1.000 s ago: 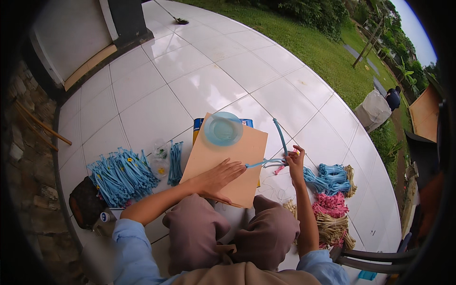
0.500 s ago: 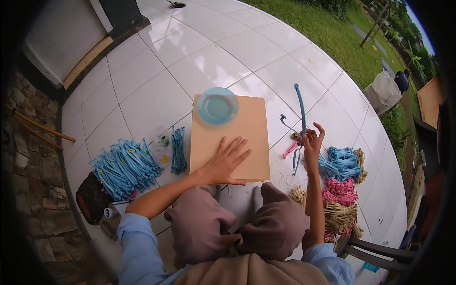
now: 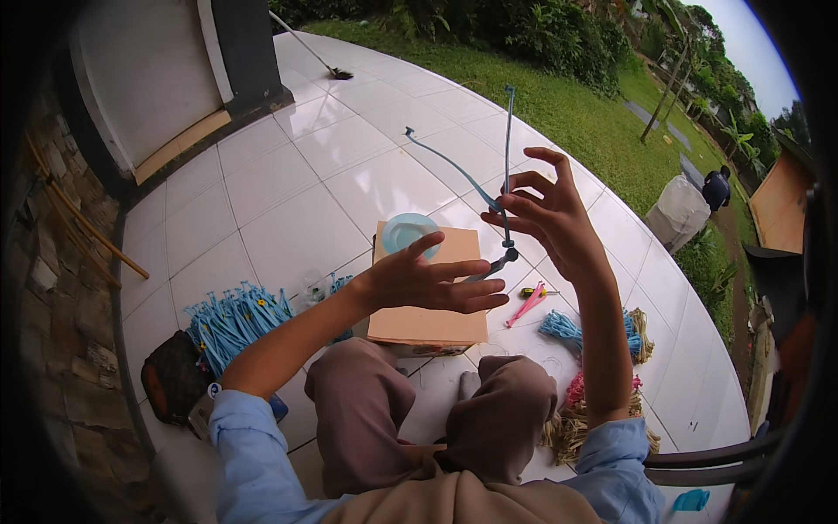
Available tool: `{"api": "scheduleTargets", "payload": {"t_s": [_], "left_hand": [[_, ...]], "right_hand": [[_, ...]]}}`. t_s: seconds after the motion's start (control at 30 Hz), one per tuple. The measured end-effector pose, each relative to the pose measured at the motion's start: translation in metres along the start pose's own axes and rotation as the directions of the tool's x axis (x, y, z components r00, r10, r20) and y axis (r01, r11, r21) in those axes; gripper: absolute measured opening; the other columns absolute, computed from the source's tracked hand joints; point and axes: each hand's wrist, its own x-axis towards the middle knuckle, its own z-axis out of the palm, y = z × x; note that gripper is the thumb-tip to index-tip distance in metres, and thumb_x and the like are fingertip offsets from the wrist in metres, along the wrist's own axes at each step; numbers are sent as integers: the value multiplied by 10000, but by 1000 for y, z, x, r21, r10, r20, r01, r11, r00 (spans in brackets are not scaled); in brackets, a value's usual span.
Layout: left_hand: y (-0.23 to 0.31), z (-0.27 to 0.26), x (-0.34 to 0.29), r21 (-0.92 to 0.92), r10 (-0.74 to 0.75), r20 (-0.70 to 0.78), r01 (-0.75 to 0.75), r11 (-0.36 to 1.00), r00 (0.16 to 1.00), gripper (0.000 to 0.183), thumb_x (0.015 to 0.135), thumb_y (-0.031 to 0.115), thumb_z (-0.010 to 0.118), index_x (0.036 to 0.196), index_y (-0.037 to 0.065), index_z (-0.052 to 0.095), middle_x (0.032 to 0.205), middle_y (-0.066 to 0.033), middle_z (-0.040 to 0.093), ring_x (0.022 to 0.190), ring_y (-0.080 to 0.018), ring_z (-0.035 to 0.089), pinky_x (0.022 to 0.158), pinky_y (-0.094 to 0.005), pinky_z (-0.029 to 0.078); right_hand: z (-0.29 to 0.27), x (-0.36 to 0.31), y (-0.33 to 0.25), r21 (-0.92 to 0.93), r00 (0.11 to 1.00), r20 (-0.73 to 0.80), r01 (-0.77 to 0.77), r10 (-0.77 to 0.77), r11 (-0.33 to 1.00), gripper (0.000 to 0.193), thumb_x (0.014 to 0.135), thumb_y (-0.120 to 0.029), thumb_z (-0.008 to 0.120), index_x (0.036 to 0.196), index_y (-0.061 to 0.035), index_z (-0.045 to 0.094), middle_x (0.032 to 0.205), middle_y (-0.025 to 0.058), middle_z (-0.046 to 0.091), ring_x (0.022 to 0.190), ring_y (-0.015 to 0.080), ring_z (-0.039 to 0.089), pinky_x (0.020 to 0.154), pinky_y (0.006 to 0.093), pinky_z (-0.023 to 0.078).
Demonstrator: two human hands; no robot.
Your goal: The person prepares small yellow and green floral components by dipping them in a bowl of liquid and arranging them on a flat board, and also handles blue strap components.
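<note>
My right hand (image 3: 554,214) is raised, pinching thin blue plastic straps (image 3: 463,173) between thumb and fingers. The straps cross at my grip; one stands upright, another slants up to the left, and their far ends are small knobs. Below the grip, a lower end curves toward my left hand (image 3: 428,279). That hand hovers over the cardboard box (image 3: 428,321) with its fingers stretched out and apart; whether it touches the strap I cannot tell. On the box's far part sits a light blue plate (image 3: 403,231), partly hidden behind my left hand.
At left lies a pile of blue straps (image 3: 240,323) beside a dark bag (image 3: 175,367). Pink straps (image 3: 526,306) lie right of the box. Further right are blue bundles (image 3: 563,327) and beige bundles (image 3: 572,437). A chair's dark arm (image 3: 707,458) is at lower right.
My right hand has risen with the blue straps. My left hand has lifted off the box and moved toward them. The view has tilted up.
</note>
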Motion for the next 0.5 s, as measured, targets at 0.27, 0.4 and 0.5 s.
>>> {"api": "scheduleTargets", "payload": {"t_s": [0.27,0.4,0.5], "left_hand": [[-61,-56,24,-383,-86,319,211,899,944,225,814,267,615,840,94,475,820,-17,583,879,-161,587,802,-355,485],[-70,-67,18,-330,-458,479,637,697,749,227,766,161,667,824,48,479,701,-88,589,654,-237,630,567,-311,491],[-46,-77,16,-215,-545,688,852,478,479,244,833,225,599,847,6,492,692,-148,595,645,-289,629,573,-364,483]], "right_hand": [[52,39,9,9,978,211,-6,4,1000,513,886,-82,526,1278,-38,197,1122,187,520,1036,224,550,907,340,485],[45,5,29,-89,909,306,323,-282,942,615,849,-61,569,1354,-99,220,1306,162,421,1222,262,415,1061,431,302],[47,-31,22,-6,898,306,335,-317,942,714,808,-44,616,1389,-87,203,1360,175,361,1268,278,360,1071,453,272]]}}
